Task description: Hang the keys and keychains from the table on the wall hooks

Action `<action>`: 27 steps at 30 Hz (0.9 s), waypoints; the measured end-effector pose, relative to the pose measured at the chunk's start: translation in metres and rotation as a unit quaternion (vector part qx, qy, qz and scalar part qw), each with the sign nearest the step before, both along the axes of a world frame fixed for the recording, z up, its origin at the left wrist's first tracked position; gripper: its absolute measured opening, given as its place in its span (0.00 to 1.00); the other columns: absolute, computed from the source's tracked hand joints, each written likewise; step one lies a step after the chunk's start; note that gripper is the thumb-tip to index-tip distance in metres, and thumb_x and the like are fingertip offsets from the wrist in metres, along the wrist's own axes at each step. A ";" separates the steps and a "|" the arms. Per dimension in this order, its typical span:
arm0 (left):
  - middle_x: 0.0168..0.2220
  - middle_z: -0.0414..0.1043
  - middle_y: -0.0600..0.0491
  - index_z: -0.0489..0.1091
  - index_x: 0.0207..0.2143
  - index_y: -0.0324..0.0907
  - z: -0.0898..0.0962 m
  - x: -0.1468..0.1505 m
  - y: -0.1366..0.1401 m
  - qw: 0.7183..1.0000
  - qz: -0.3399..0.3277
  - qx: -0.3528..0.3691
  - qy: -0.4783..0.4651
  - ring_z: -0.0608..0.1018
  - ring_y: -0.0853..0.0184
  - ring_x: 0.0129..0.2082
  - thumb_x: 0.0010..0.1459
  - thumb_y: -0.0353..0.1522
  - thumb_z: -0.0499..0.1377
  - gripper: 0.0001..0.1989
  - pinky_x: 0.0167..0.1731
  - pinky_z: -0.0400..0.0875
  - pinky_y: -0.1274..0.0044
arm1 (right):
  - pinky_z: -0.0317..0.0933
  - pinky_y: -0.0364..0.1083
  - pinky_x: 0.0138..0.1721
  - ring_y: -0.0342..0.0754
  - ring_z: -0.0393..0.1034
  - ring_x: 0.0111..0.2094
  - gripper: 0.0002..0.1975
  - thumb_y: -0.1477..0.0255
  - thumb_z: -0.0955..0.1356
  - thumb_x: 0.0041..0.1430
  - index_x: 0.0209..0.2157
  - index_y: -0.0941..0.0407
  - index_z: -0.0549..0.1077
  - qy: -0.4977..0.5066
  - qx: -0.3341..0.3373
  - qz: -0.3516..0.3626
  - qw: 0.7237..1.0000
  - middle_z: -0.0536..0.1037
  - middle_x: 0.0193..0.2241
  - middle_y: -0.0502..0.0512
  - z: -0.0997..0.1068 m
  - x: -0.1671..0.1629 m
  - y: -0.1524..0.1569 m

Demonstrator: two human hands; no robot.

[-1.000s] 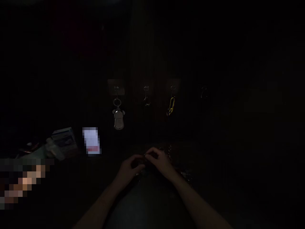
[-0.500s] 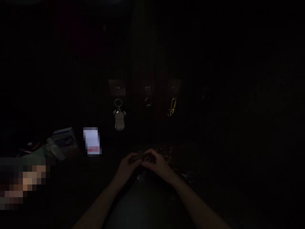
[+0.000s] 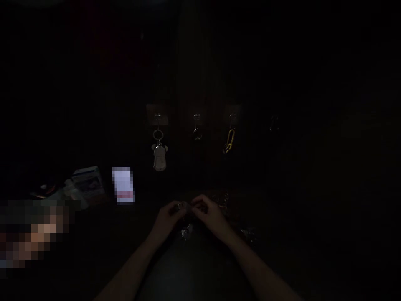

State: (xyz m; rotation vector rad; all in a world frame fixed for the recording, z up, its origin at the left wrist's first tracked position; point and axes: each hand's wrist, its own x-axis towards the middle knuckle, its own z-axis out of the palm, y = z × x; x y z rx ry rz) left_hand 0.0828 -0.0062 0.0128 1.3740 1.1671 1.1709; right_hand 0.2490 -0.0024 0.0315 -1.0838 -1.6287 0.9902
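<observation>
The scene is very dark. My left hand is closed in a pinch on a small key ring, whose metal glints at the fingertips. My right hand pinches close beside it, its fingertips meeting the left ones; what lies between them is too dark to separate from the ring. Below the fingers hangs a cluster of shiny metal pieces, possibly keys, apparently joined to the ring. More shiny rings and chains lie just beyond my right hand.
On wall hooks ahead hang a pale bear-shaped keychain, a small dark metal item and a yellow looped strap. At left are a box, a bright blurred panel and a pixelated area. Metal bits lie by my right wrist.
The view has shifted slightly, so the hooks appear further right. My fingertips have parted a little, and the ring and hanging metal pieces show more clearly.
</observation>
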 end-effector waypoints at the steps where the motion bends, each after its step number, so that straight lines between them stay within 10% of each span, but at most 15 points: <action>1: 0.35 0.77 0.52 0.74 0.36 0.41 0.000 0.000 0.000 1.000 -0.004 0.003 0.005 0.76 0.64 0.35 0.47 0.36 0.61 0.13 0.36 0.68 0.75 | 0.60 0.41 0.29 0.43 0.68 0.28 0.05 0.72 0.66 0.48 0.31 0.55 0.70 0.010 -0.002 -0.010 1.000 0.73 0.25 0.47 0.001 0.001 0.001; 19: 0.34 0.75 0.55 0.74 0.32 0.42 0.005 0.004 -0.008 0.994 -0.085 0.008 0.068 0.74 0.64 0.36 0.54 0.40 0.55 0.13 0.39 0.64 0.76 | 0.56 0.38 0.17 0.41 0.67 0.17 0.14 0.62 0.73 0.38 0.22 0.58 0.69 0.216 -0.175 -0.060 0.959 0.72 0.15 0.46 -0.008 0.009 0.017; 27: 0.28 0.71 0.56 0.73 0.30 0.40 0.011 0.002 -0.009 0.997 -0.077 -0.021 -0.004 0.71 0.68 0.31 0.53 0.42 0.56 0.14 0.34 0.63 0.78 | 0.62 0.44 0.33 0.46 0.70 0.32 0.07 0.67 0.67 0.50 0.30 0.54 0.74 0.020 -0.031 -0.071 0.997 0.76 0.27 0.49 -0.007 0.008 0.013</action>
